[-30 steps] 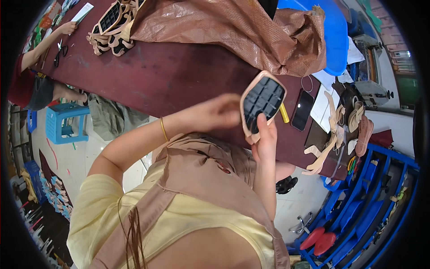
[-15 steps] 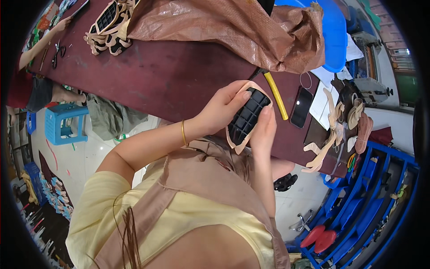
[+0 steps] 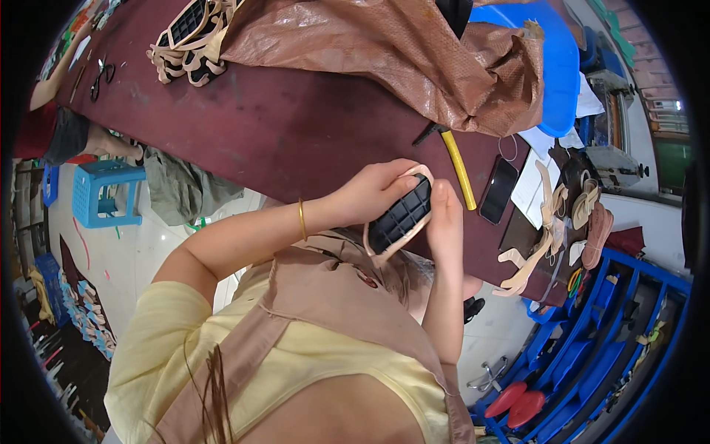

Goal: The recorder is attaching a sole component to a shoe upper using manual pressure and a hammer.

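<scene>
Over the table's near edge I hold a shoe platform sole (image 3: 403,217), a black ribbed pad with a beige rim. My left hand (image 3: 373,194) grips its upper left side, thumb lying on the black face and fingers curled behind. On the opposite edge, my right hand (image 3: 447,222) pinches the rim with the thumb up; its other fingers are mostly hidden. Similar sole pieces (image 3: 189,28) lie piled at the back left, against a brown woven sack (image 3: 355,44). Just beyond my right hand rests a hammer (image 3: 459,170) with a yellow handle.
On the dark red table (image 3: 296,126) are a phone (image 3: 499,189), scissors (image 3: 101,78) and beige strap pieces (image 3: 543,235). A blue tub (image 3: 562,74) is at the back right. A blue rack (image 3: 592,348) stands lower right, a blue stool (image 3: 103,196) left, near another person's arm (image 3: 59,68).
Both hands have come slightly down and nearer to me. The sole has tilted further over, its top end leaning right. At the left, the other person's hand has moved up toward the picture's edge.
</scene>
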Available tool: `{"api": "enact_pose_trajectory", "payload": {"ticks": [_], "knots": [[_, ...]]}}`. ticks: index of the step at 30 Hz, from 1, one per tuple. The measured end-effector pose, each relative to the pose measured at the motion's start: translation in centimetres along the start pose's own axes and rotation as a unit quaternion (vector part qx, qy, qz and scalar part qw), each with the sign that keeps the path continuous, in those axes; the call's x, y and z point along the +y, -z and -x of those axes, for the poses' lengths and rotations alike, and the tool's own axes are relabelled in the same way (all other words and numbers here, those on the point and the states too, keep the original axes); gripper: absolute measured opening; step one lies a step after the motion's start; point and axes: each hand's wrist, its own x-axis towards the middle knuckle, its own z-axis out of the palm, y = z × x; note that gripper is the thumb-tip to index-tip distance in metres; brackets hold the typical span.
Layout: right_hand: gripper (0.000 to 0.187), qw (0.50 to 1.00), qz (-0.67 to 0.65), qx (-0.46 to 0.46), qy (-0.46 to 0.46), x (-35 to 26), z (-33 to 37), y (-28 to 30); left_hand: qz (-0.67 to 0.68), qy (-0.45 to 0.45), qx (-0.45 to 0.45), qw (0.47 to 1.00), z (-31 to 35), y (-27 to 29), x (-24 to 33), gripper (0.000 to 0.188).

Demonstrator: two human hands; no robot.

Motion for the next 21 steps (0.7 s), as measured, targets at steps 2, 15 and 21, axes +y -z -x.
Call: {"api": "enact_pose_trajectory", "payload": {"ticks": [2,15,21], "knots": [[0.031,0.989,0.122,0.044,0.077,-0.8,0.1,-1.0,-0.043,-0.019,-0.019,0.999,-0.5,0.5,0.3,0.030],[0.026,0.988,0.095,-0.109,0.059,2.5,-4.8,-0.9,-0.046,-0.002,0.195,0.980,-0.3,2.8,-3.7,0.031],[0.030,0.803,0.509,0.260,0.166,6.9,-9.9,0.9,-0.332,-0.074,0.259,0.904,1.0,7.1,-7.2,0.033]]}}
